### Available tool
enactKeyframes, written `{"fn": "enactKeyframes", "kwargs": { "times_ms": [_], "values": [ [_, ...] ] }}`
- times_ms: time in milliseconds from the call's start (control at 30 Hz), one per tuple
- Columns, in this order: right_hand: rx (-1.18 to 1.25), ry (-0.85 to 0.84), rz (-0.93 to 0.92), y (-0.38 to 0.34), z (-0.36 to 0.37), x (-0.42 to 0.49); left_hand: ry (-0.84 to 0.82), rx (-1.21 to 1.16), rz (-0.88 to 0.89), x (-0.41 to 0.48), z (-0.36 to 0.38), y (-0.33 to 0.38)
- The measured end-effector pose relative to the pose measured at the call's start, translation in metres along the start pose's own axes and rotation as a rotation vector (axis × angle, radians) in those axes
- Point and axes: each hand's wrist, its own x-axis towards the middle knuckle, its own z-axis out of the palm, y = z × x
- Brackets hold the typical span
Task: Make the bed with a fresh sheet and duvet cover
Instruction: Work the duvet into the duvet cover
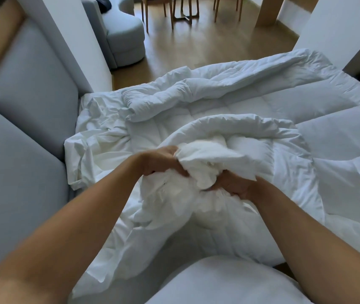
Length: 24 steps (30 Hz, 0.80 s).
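Note:
A white quilted duvet lies rumpled across the bed, folded over itself in thick rolls. In front of me a bunched wad of thin white fabric, the duvet cover, is gathered up over the duvet's near corner. My left hand grips the bunch from the left, fingers curled into the cloth. My right hand grips it from the right and below, partly buried in the folds. A crumpled white sheet spreads at the bed's left side.
A grey padded headboard runs along the left. A white pillow sits at the bottom edge. Beyond the bed are wooden floor, a grey sofa, chair legs and a white wall at right.

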Motion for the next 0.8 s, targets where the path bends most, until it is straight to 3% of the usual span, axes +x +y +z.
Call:
{"fn": "enactKeyframes", "kwargs": {
  "times_ms": [67,133,233,300,367,467,567,700,800],
  "values": [
    [-0.233,0.140,0.092,0.018,0.001,0.005,-0.168,0.090,-0.153,-0.005,0.005,-0.014],
    [-0.555,0.198,0.145,0.032,0.002,0.010,-0.319,0.089,-0.196,-0.007,0.014,-0.028],
    [-0.703,0.153,-0.062,0.045,0.011,0.012,-0.334,0.068,-0.167,-0.006,0.028,-0.047],
    [-0.547,0.180,-0.073,0.050,0.017,0.012,-0.297,0.084,-0.123,-0.003,0.037,-0.060],
    [-0.240,0.139,0.059,0.054,0.017,0.009,-0.208,0.004,-0.121,-0.002,0.043,-0.071],
    [0.136,-0.135,0.256,0.051,0.009,0.004,-0.015,-0.278,-0.105,0.000,0.038,-0.074],
    [0.163,-0.317,0.188,0.039,0.010,0.009,0.100,-0.347,-0.021,0.006,0.031,-0.061],
    [0.165,-0.157,0.062,0.024,0.012,0.013,0.179,-0.297,0.028,0.007,0.021,-0.042],
    [0.154,0.070,-0.007,0.017,0.003,0.012,0.038,-0.177,-0.026,0.000,0.013,-0.035]
  ]
}}
